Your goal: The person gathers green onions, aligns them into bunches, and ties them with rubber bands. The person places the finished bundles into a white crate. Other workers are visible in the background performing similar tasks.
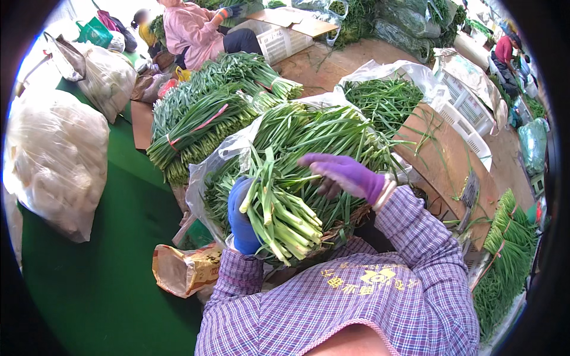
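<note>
My left hand [243, 217], in a blue work glove, grips a bunch of garlic chives [289, 222]. The pale cut ends of the bunch fan out towards my chest. To its right is my right hand [349, 174], in a purple glove, with fingers apart over loose chives; one pale stalk end lies by its fingertips, and I cannot tell whether they touch. Beneath both hands spreads a heap of loose chives [311, 129] on a clear plastic sheet [231, 153]. Part of the heap is hidden by my hands and the bunch.
Tied chive bundles [200, 120] are stacked at the far left, others [512, 249] at the right. A metal blade [470, 191] sits by a cardboard sheet [445, 155]. White plastic crates [467, 107] stand beyond. Left are stuffed plastic bags [58, 155] and a paper sack [185, 269]. A person [193, 31] sits ahead.
</note>
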A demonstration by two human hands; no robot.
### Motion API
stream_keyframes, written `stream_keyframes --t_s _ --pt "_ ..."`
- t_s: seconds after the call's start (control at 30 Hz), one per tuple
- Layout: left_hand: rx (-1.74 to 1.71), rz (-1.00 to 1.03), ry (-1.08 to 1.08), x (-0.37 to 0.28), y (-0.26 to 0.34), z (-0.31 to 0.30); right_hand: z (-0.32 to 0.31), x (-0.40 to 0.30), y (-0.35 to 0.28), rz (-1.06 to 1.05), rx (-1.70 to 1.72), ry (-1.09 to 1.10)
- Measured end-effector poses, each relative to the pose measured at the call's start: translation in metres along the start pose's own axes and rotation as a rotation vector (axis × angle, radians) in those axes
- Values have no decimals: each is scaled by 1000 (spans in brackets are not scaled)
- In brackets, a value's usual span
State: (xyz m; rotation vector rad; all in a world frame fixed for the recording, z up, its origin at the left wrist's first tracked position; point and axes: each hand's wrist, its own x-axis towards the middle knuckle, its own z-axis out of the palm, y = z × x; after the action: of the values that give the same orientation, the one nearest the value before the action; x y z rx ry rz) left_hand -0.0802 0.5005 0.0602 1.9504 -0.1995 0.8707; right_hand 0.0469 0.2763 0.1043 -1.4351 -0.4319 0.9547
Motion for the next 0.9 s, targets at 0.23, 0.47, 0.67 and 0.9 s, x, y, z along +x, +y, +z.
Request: stream_keyframes --t_s 0.23,0.47,0.67,0.9 --pt "-500 -480 127 -37 -29 13 7 -6 7 -120 136 -35" --pt "155 110 -45 -24 -11 25 9 -24 33 -146 304 -132" --pt "319 259 -85 -25 -2 29 28 -14 64 -203 178 -38" --pt "493 231 -209 -24 24 33 39 -17 90 -24 841 -323"
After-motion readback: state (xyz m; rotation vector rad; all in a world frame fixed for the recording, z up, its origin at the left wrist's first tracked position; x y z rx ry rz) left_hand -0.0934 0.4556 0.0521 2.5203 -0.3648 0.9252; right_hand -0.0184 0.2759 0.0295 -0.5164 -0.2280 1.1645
